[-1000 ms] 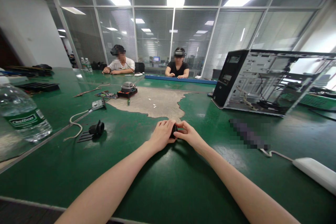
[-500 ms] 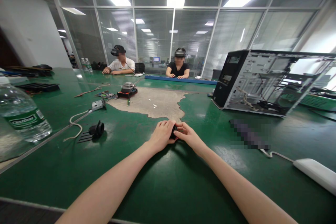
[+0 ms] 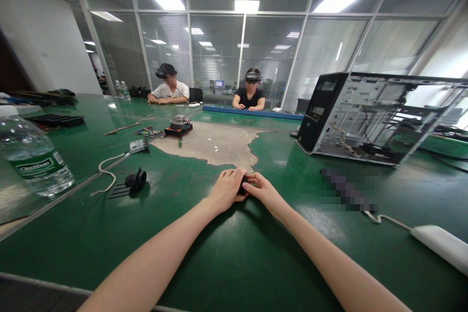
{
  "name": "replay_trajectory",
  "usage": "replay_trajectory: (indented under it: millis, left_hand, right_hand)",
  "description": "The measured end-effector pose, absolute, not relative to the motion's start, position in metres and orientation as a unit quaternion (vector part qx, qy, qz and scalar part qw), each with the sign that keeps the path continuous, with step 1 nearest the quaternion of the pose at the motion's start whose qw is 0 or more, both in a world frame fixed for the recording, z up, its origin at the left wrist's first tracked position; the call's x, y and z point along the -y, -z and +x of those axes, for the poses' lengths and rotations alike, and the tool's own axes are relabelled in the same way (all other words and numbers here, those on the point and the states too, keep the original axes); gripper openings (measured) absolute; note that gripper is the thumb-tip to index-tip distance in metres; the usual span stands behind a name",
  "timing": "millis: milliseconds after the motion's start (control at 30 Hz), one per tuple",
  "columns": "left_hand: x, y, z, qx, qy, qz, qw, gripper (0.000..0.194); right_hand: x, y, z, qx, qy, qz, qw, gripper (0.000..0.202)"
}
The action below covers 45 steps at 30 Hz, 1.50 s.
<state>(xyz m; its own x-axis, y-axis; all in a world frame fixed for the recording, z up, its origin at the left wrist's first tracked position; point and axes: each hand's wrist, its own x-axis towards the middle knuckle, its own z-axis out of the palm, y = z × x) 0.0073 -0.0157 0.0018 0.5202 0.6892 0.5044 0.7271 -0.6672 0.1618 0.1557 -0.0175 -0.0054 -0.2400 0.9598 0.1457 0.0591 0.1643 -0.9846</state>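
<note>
A small black object [image 3: 243,185] is being held between the left hand [image 3: 228,187] and the right hand [image 3: 261,191], low over the green table [image 3: 226,263]. To the left, a black part with prongs [image 3: 136,181] is seen near a white cable [image 3: 107,168]. An open computer case [image 3: 329,117] is stood at the right, and two people [image 3: 170,88] are seated across the table.

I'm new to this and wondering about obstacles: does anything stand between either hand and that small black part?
Nothing visible does: the left hand holds the small black part, and the right hand touches it directly.
</note>
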Motion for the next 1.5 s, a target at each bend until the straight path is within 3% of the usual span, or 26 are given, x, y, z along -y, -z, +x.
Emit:
replay_trajectory:
  millis: [867, 1100, 1500]
  left_hand:
    - [0.017, -0.002, 0.008, 0.409, 0.281, -0.868, 0.014, 0.050]
    - [0.015, -0.001, 0.007, 0.408, 0.276, -0.870, 0.025, 0.054]
    - [0.016, -0.002, 0.008, 0.413, 0.275, -0.868, 0.022, 0.054]
  right_hand:
    - [0.022, 0.005, 0.151, 0.587, -0.491, -0.429, 0.480, 0.027]
    - [0.018, 0.005, 0.156, 0.615, -0.490, -0.429, 0.444, 0.031]
    - [0.018, 0.008, 0.152, 0.591, -0.484, -0.433, 0.478, 0.031]
